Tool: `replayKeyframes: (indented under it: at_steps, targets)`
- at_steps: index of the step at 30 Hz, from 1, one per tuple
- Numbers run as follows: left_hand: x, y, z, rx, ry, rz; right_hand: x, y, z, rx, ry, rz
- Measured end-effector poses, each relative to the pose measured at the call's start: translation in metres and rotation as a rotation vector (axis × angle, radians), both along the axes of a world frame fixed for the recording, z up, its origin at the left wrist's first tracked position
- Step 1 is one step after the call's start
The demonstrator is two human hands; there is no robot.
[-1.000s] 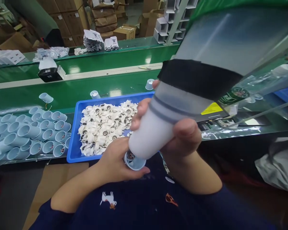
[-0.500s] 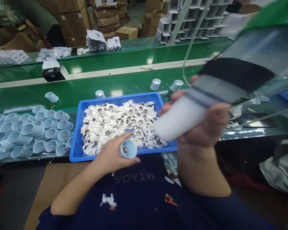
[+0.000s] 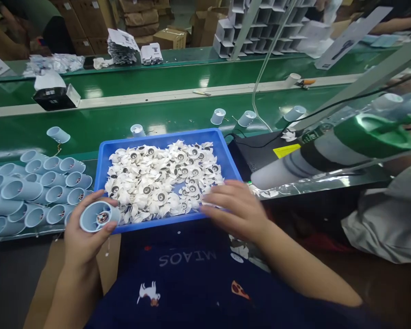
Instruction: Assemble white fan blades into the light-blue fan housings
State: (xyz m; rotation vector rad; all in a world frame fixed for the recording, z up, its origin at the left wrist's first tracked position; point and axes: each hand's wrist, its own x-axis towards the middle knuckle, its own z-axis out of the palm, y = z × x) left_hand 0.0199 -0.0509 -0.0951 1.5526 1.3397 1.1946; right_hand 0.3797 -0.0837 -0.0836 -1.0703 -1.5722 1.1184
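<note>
My left hand (image 3: 84, 233) is shut around a pale blue plastic cup (image 3: 97, 217) at the tray's front left corner, with its open end up and a small dark part inside. My right hand (image 3: 236, 205) rests at the tray's front edge, its fingertips at the white pieces and nothing visibly held. These white, frilled pieces with dark round centres (image 3: 160, 180) lie heaped in a blue plastic tray (image 3: 164, 134). To the right of my right hand, a white cylindrical hand tool with grey bands and a green section (image 3: 329, 155) hangs free of both hands.
Several pale blue cups (image 3: 30, 192) lie stacked left of the tray, and several more stand on the green conveyor belt (image 3: 123, 114). A black device with a yellow label (image 3: 256, 151) sits right of the tray. A grey sack (image 3: 387, 219) lies at the right.
My right hand has let go of the white tool, which has moved off to the right. My left hand has carried the cup left, and the tool no longer presses into it.
</note>
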Motion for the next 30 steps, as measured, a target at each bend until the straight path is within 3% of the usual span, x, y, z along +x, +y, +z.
replayKeyframes:
  at_steps: [2,4,9,13,19,26,30]
  targets:
    - [0.010,-0.002,0.000,0.002,0.023,-0.050,-0.034,0.017,-0.004,0.106,-0.561,0.231]
    - [0.015,-0.006,0.001,0.013,0.048,-0.092,-0.059,0.034,-0.007,0.145,-0.895,0.393]
    - [0.006,-0.021,0.003,0.007,0.086,-0.068,-0.073,0.059,-0.007,0.096,-1.133,0.454]
    - [-0.008,-0.031,-0.002,-0.037,0.045,0.052,-0.058,0.068,-0.010,0.049,-1.130,0.542]
    - [-0.013,-0.023,-0.007,-0.028,0.018,-0.012,-0.043,0.069,-0.021,0.030,-1.005,0.584]
    - [0.009,-0.018,-0.002,-0.013,0.026,-0.107,-0.029,0.067,-0.031,-0.041,-0.826,0.447]
    - [0.016,-0.020,-0.005,0.034,-0.010,-0.110,-0.022,0.063,-0.025,-0.127,-0.560,0.373]
